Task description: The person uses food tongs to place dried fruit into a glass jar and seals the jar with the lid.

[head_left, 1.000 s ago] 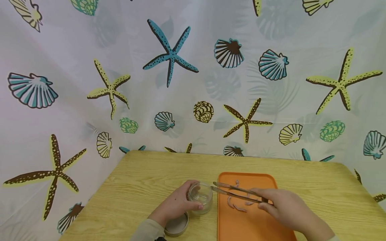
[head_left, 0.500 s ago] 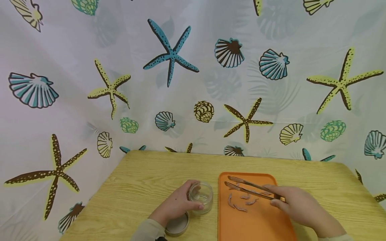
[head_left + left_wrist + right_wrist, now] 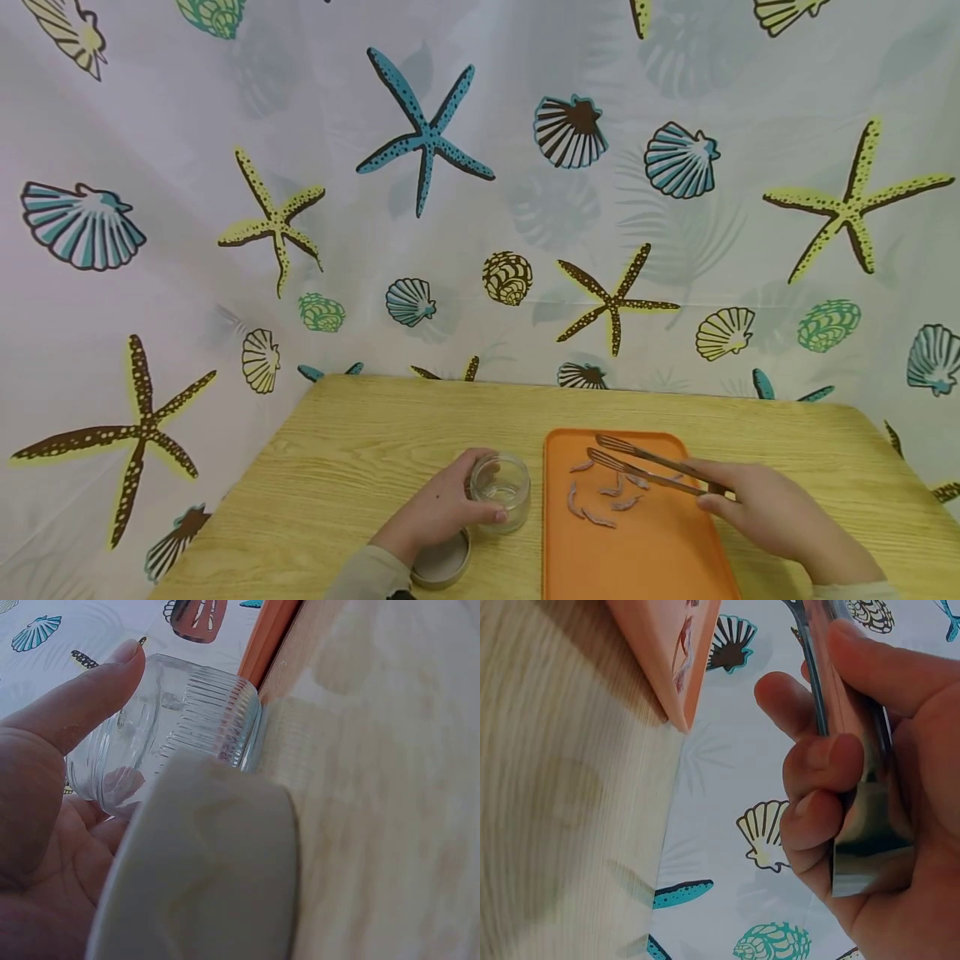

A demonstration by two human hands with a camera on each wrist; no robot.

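My left hand grips a clear glass jar, thumb on the near side and fingers round the far side. The jar stands upright and uncovered on the table; ribbed glass shows in the left wrist view. My right hand holds metal tongs near their joined end, folded metal in the right wrist view. Their slotted tips are spread, with nothing between them, over the far part of an orange tray. Several thin, curled pinkish-grey strips lie on the tray, some partly hidden under the tongs.
A round lid lies by my left wrist, close before the jar, and looms large in the left wrist view. The wood-grain table ends at a hanging cloth printed with shells and starfish, at the back and sides.
The tongs have moved right, from the jar's rim to over the far part of the tray, uncovering more strips. My left hand and the jar have stayed put.
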